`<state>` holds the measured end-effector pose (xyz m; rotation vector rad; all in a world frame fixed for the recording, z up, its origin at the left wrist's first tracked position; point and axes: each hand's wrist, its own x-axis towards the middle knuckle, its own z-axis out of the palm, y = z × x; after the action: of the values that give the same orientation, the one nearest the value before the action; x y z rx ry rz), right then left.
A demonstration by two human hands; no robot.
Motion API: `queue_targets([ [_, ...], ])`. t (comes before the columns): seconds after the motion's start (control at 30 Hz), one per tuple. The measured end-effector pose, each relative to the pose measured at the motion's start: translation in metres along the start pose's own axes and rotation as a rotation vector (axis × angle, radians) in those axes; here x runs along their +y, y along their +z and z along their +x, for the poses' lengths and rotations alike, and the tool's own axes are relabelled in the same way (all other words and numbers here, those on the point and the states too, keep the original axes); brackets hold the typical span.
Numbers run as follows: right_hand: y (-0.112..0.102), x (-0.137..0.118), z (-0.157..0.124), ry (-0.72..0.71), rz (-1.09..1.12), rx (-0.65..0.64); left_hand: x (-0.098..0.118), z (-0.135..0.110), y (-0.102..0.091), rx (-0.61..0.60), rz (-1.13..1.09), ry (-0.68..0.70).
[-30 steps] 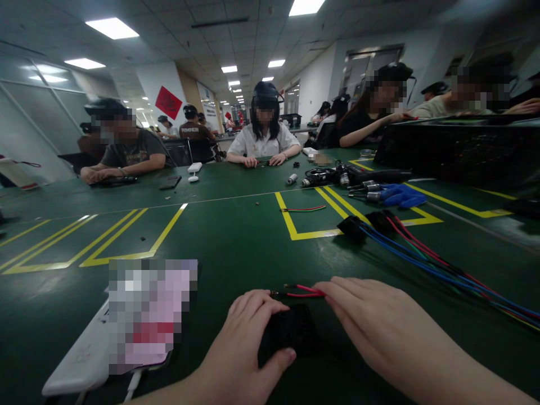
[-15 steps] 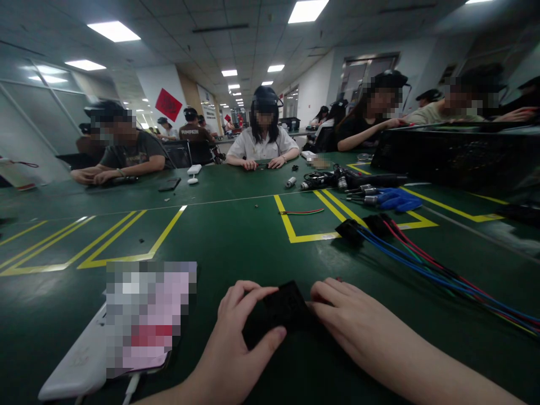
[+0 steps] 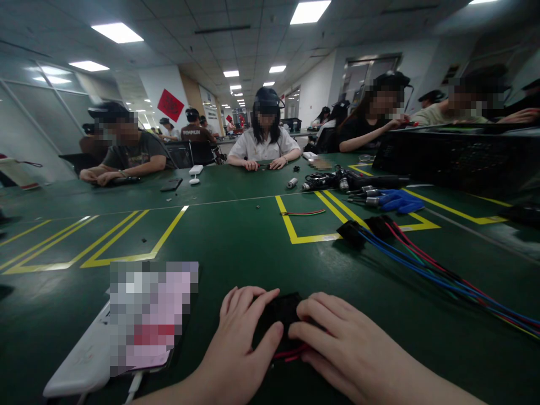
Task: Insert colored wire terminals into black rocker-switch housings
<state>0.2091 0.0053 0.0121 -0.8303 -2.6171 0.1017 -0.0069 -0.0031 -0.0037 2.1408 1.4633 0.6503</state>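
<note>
A small black block-shaped part (image 3: 282,315) with red wires (image 3: 291,354) lies on the green table (image 3: 236,247) right in front of me. My left hand (image 3: 240,343) grips its left side, fingers curled over the top and thumb along the near edge. My right hand (image 3: 350,349) is closed over its right side, covering much of the part and the wires.
A blurred phone (image 3: 147,315) on a white power bank (image 3: 80,360) lies to the left. Black connectors with blue and red cables (image 3: 413,253) run off to the right. Tools and blue-handled items (image 3: 392,198) sit further back. Several other people sit around the table.
The red wires lay beyond the black part a second ago; now they show under it toward me. My right hand has come in from the wires and closed over the part's right side.
</note>
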Motion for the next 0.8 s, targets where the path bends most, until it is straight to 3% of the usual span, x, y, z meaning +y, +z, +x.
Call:
queue_targets([
  [0.1,0.006,0.003,0.001,0.01,-0.059,0.079,-0.002,-0.001,0.0,-0.028,-0.059,0.012],
  [0.3,0.013,0.01,0.012,0.002,-0.197,0.027,-0.007,-0.004,0.003,0.031,-0.137,-0.1],
  [0.47,0.013,0.035,0.05,0.039,-0.273,-0.006,-0.005,-0.005,0.003,0.115,-0.165,-0.143],
  [0.67,0.022,0.08,0.109,0.088,-0.381,0.022,-0.006,-0.005,0.004,0.113,-0.167,-0.144],
  [0.8,0.023,0.087,0.116,0.121,-0.438,0.069,-0.005,-0.005,0.003,0.109,-0.162,-0.14],
])
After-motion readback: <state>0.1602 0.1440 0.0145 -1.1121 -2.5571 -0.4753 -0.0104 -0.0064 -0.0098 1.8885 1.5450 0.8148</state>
